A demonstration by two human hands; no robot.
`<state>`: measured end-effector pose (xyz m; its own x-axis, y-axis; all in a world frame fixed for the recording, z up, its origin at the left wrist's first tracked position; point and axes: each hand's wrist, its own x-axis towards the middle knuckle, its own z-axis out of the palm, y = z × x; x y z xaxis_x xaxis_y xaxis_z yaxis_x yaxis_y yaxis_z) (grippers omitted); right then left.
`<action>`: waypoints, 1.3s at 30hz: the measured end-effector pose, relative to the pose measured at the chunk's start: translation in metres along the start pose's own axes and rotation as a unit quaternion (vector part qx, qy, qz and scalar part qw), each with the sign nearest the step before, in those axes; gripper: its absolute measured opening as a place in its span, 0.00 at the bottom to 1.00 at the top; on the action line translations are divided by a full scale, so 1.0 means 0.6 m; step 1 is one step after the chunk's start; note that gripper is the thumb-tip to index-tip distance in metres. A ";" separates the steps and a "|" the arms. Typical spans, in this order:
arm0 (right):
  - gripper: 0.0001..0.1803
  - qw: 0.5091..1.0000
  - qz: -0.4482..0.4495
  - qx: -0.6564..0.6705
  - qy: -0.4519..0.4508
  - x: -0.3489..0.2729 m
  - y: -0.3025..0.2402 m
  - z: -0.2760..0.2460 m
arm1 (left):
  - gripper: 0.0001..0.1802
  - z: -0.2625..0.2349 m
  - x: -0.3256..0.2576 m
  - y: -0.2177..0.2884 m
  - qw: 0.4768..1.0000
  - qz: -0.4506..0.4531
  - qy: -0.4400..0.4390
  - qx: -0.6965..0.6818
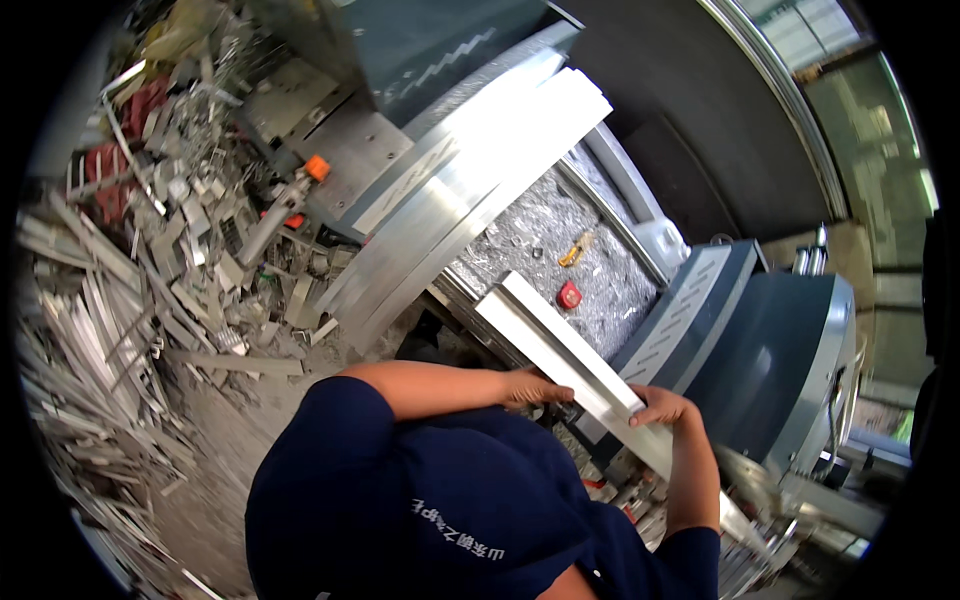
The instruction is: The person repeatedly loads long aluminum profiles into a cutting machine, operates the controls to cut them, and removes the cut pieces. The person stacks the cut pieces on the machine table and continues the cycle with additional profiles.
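Observation:
A long white metal profile [548, 348] with a channel along it slants across in front of my body. Its far end reaches over the machine's bed, and the near part runs down to the right past my arm. My left hand [538, 388] grips the side nearest me, with the fingertips partly hidden by the profile. Farther along to the right, my right hand [662, 405] is closed over the opposite edge, thumb on top. Beyond the profile, a red tape measure [569, 295] and a yellow utility knife [575, 250] lie on the chip-covered bed [520, 235].
Several long pale profiles [470, 190] lie across the machine at upper left. A dark blue-grey machine housing [765, 350] stands at right. Offcuts heap up in a scrap pile [190, 220] on the left floor. A translucent plastic container [661, 243] sits behind the bed.

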<state>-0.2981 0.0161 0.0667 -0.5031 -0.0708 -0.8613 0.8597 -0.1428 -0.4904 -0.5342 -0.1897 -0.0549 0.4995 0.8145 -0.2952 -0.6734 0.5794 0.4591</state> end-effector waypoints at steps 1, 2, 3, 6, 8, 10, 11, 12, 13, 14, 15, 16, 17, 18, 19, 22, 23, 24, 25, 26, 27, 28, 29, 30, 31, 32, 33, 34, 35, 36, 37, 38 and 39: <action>0.51 1.000 -0.003 0.017 0.001 0.001 0.001 0.002 | 0.36 0.007 0.010 -0.010 0.998 0.032 0.016 -0.058; 0.52 1.000 0.002 0.014 0.021 -0.002 0.006 0.005 | 0.36 0.024 0.000 0.005 0.996 0.054 0.034 -0.067; 0.52 0.999 0.005 0.009 0.041 -0.003 0.004 0.008 | 0.37 0.028 0.003 0.003 0.991 0.082 0.025 -0.103; 0.51 0.998 0.015 0.031 0.047 -0.002 -0.016 0.022 | 0.33 0.026 -0.005 0.011 0.988 0.103 0.049 -0.105; 0.51 0.997 0.018 0.040 0.057 0.004 -0.047 0.035 | 0.38 0.021 -0.024 0.030 0.985 0.136 0.055 -0.095; 0.49 0.998 0.004 0.034 0.045 0.019 -0.075 0.032 | 0.40 0.003 -0.038 0.043 0.982 0.160 0.066 -0.081; 0.49 0.998 0.006 0.038 0.040 0.027 -0.111 0.045 | 0.38 0.001 -0.054 0.057 0.974 0.185 0.080 -0.100; 0.49 0.999 -0.004 0.036 0.038 0.042 -0.133 0.054 | 0.37 0.002 -0.076 0.080 0.966 0.208 0.093 -0.119; 0.49 0.999 -0.014 0.034 0.036 0.057 -0.154 0.061 | 0.35 -0.002 -0.094 0.098 0.958 0.230 0.106 -0.137; 0.49 0.999 -0.024 0.030 0.036 0.068 -0.180 0.066 | 0.37 -0.017 -0.107 0.109 0.955 0.227 0.124 -0.145; 0.49 0.999 -0.029 0.018 0.029 0.076 -0.206 0.066 | 0.36 -0.014 -0.131 0.137 0.950 0.250 0.127 -0.135; 0.48 0.999 -0.035 0.006 0.023 0.082 -0.235 0.066 | 0.35 -0.031 -0.136 0.154 0.946 0.279 0.139 -0.091; 0.48 0.999 -0.041 -0.007 0.014 0.090 -0.270 0.068 | 0.35 -0.052 -0.142 0.169 0.938 0.308 0.154 -0.046; 0.46 0.998 -0.051 0.003 0.020 0.077 -0.327 0.080 | 0.32 -0.066 -0.146 0.192 0.926 0.330 0.185 -0.024; 0.44 0.997 -0.065 -0.021 0.020 0.082 -0.354 0.072 | 0.31 -0.075 -0.148 0.218 0.912 0.350 0.214 0.000; 0.40 0.993 -0.103 -0.050 0.035 0.119 -0.422 0.062 | 0.30 -0.099 -0.177 0.296 0.899 0.389 0.194 -0.053; 0.38 0.992 -0.111 -0.043 0.039 0.137 -0.438 0.056 | 0.32 -0.108 -0.192 0.323 0.896 0.397 0.192 -0.051; 0.36 0.990 -0.125 -0.045 0.046 0.147 -0.465 0.064 | 0.37 -0.120 -0.211 0.344 0.899 0.385 0.205 -0.034; 0.36 0.994 -0.098 -0.035 0.042 0.159 -0.492 0.070 | 0.40 -0.133 -0.231 0.363 0.901 0.383 0.202 -0.021; 0.36 0.994 -0.098 -0.036 0.040 0.178 -0.511 0.080 | 0.41 -0.147 -0.244 0.369 0.899 0.388 0.200 -0.035; 0.36 0.993 -0.100 -0.037 0.041 0.198 -0.526 0.087 | 0.41 -0.166 -0.252 0.376 0.897 0.393 0.196 -0.048; 0.35 0.993 -0.106 -0.023 0.036 0.220 -0.528 0.088 | 0.41 -0.182 -0.259 0.379 0.899 0.387 0.199 -0.054; 0.33 0.994 -0.103 -0.010 0.020 0.237 -0.535 0.090 | 0.41 -0.201 -0.261 0.383 0.900 0.387 0.194 -0.063; 0.33 0.993 -0.113 -0.016 0.022 0.256 -0.539 0.091 | 0.41 -0.218 -0.259 0.384 0.900 0.385 0.179 -0.093; 0.32 0.992 -0.124 -0.021 0.023 0.271 -0.546 0.093 | 0.41 -0.233 -0.256 0.384 0.900 0.384 0.164 -0.123; 0.32 0.992 -0.115 -0.045 0.026 0.281 -0.552 0.094 | 0.40 -0.234 -0.250 0.380 0.895 0.383 0.174 -0.148; 0.33 0.992 -0.111 -0.060 0.028 0.297 -0.548 0.085 | 0.37 -0.231 -0.243 0.378 0.883 0.373 0.211 -0.189; 0.32 0.992 -0.109 -0.050 0.027 0.305 -0.543 0.079 | 0.35 -0.227 -0.235 0.377 0.876 0.369 0.234 -0.203; 0.32 0.993 -0.105 -0.041 0.023 0.310 -0.544 0.077 | 0.34 -0.222 -0.230 0.376 0.867 0.366 0.259 -0.217; 0.32 0.993 -0.108 -0.045 0.020 0.315 -0.547 0.075 | 0.33 -0.211 -0.233 0.380 0.864 0.371 0.264 -0.215; 0.32 0.993 -0.096 -0.052 0.032 0.326 -0.543 0.066 | 0.31 -0.221 -0.231 0.381 0.870 0.358 0.254 -0.224; 0.32 0.993 -0.099 -0.059 0.032 0.330 -0.545 0.064 | 0.30 -0.221 -0.231 0.385 0.869 0.361 0.250 -0.229; 0.32 0.992 -0.102 -0.066 0.033 0.332 -0.549 0.062 | 0.30 -0.221 -0.231 0.389 0.868 0.363 0.246 -0.233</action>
<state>-0.6847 0.0121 0.0614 -0.6654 0.0109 -0.7464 0.7462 -0.0162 -0.6655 -0.8330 -0.1630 -0.0178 -0.3643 0.8184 -0.4444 -0.9181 -0.2358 0.3185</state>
